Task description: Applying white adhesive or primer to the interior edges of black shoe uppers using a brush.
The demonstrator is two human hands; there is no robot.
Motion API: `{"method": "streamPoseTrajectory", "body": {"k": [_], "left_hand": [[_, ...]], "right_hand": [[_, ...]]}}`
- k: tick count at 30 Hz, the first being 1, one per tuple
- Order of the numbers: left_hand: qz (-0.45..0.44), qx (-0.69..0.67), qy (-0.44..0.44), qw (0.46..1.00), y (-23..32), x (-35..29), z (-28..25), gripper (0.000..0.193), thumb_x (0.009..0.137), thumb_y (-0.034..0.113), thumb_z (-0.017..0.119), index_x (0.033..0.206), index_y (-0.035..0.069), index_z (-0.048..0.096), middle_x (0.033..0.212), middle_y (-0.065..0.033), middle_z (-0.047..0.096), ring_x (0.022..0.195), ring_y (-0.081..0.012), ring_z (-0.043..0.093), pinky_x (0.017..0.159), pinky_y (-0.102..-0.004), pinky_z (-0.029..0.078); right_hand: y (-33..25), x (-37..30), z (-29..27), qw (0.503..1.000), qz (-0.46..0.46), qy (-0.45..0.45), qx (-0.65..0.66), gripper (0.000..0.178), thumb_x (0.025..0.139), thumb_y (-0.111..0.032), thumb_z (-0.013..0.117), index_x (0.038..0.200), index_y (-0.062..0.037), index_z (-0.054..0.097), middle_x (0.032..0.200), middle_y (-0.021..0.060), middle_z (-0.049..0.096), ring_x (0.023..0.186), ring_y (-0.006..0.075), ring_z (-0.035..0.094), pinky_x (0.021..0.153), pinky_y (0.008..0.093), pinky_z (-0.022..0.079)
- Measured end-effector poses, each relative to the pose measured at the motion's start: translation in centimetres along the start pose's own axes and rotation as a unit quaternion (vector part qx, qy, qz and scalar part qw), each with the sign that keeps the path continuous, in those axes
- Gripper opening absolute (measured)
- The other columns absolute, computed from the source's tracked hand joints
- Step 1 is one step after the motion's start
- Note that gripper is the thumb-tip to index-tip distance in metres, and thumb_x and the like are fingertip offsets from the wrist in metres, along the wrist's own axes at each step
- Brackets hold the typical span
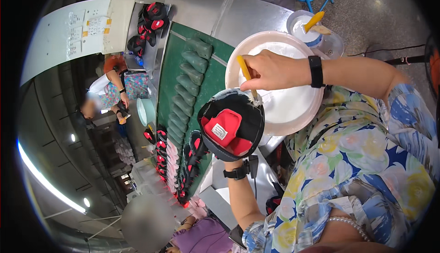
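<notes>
My left hand, hidden behind a black shoe upper, holds it up with its opening toward me; only the wrist with a black band shows. Red lining and a white label are visible inside the upper. My right hand is closed around the yellow handle of a brush. The brush's whitish bristles touch the upper's rim, where a pale wet coating runs along the edge. Beside the upper, under my right wrist, stands a wide pale pink basin of white liquid.
A green conveyor belt carries a row of dark green shoe lasts and more black-red uppers. A small tub with another yellow-handled brush stands behind the basin. Across the belt, a co-worker works near a teal basin.
</notes>
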State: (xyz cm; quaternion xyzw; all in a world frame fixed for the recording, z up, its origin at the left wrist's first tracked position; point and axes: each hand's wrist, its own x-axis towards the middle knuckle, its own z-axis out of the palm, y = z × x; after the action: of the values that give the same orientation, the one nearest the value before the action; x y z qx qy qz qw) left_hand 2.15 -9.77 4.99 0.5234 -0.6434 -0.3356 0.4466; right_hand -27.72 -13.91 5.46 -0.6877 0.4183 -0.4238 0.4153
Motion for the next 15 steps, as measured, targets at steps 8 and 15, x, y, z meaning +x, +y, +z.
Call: {"method": "streamPoseTrajectory", "body": {"k": [8,15], "left_hand": [[0.165,0.134,0.115,0.97,-1.2,-0.5,3.0,0.055,0.095,0.021,0.064,0.142,0.0,0.044,0.138,-0.0189,0.056,0.121,-0.0282,0.059,0.103,-0.0395,0.05],[0.213,0.036,0.145,0.966,-1.3,0.0,2.6,0.056,0.094,0.02,0.064,0.141,-0.001,0.043,0.139,-0.0215,0.053,0.119,-0.0301,0.059,0.103,-0.04,0.05]], "right_hand": [[0.6,-2.0,2.5,0.979,0.13,0.077,0.138,0.043,0.086,-0.033,0.07,0.088,0.0085,0.06,0.074,0.0197,0.07,0.065,0.0249,0.072,0.059,0.0321,0.055],[-0.4,-3.2,3.2,0.965,0.147,0.048,0.212,0.038,0.087,-0.03,0.072,0.086,0.008,0.064,0.072,0.0165,0.071,0.064,0.021,0.072,0.058,0.0301,0.055]]}}
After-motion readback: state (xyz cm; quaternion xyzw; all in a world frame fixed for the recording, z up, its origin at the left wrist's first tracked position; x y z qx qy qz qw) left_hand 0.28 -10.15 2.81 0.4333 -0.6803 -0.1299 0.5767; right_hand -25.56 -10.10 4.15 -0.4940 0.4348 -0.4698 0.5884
